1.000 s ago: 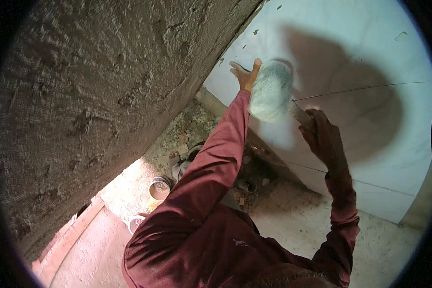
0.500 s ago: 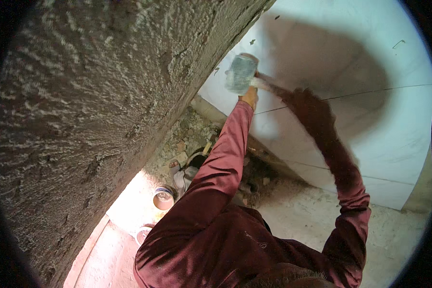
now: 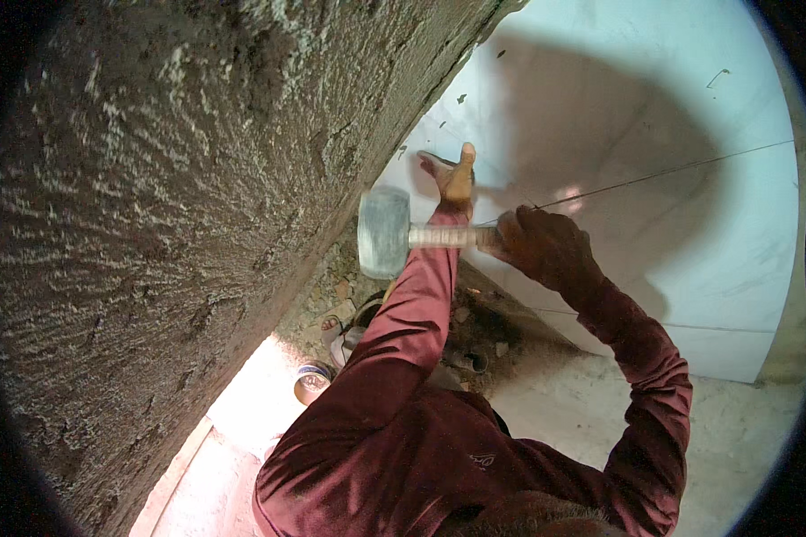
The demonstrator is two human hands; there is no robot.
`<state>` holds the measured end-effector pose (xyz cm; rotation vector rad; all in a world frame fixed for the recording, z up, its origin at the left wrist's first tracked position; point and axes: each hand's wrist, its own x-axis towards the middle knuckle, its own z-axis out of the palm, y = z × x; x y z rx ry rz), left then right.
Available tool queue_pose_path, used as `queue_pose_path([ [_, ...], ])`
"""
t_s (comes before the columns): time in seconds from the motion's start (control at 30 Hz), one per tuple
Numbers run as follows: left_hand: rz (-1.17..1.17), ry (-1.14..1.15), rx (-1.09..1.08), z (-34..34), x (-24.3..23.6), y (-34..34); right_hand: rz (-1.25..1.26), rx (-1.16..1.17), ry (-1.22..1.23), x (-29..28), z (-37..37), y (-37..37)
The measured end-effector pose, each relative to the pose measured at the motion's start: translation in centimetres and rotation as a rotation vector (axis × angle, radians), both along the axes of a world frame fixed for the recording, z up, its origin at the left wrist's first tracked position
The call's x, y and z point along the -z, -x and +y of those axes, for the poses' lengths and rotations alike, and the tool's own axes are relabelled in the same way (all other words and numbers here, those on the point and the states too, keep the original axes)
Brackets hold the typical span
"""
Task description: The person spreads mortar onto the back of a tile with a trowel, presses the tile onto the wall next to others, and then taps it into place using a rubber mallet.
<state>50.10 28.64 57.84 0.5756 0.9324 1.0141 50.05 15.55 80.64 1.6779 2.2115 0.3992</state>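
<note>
My right hand (image 3: 551, 255) is closed round the dark end of a mallet's handle. The grey-white mallet (image 3: 385, 233) has a thick, rounded head and a pale handle, and it is held crosswise above my left forearm. Its head lies left of that forearm, in front of the rough wall. My left hand (image 3: 455, 182) is stretched out at the left edge of the white, faintly veined tiles (image 3: 725, 224), thumb apart from the fingers. Whether the palm presses on the tile is hard to tell.
A rough grey cement wall (image 3: 170, 206) fills the left side. Rubble (image 3: 340, 291) lies at its foot. A bucket (image 3: 312, 383) stands on the brightly lit floor below. A dark joint line (image 3: 663, 172) crosses the tiles. Dusty grey floor (image 3: 555, 394) shows at lower right.
The mallet has moved down and left, away from the tile beside my left hand. My right hand came down with it. My left hand, mostly hidden before, now shows.
</note>
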Motion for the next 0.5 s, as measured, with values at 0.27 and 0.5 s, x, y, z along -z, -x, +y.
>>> queue_pose_path([
  [0.27, 0.087, -0.097, -0.02, 4.4, 3.2, 1.6, -0.052, -0.143, -0.102, -0.3, 2.4, 1.7],
  [0.5, -0.244, 0.028, 0.006, 1.9, 0.6, 0.6, -0.044, -0.02, -0.087, 1.8, 2.6, -3.8],
])
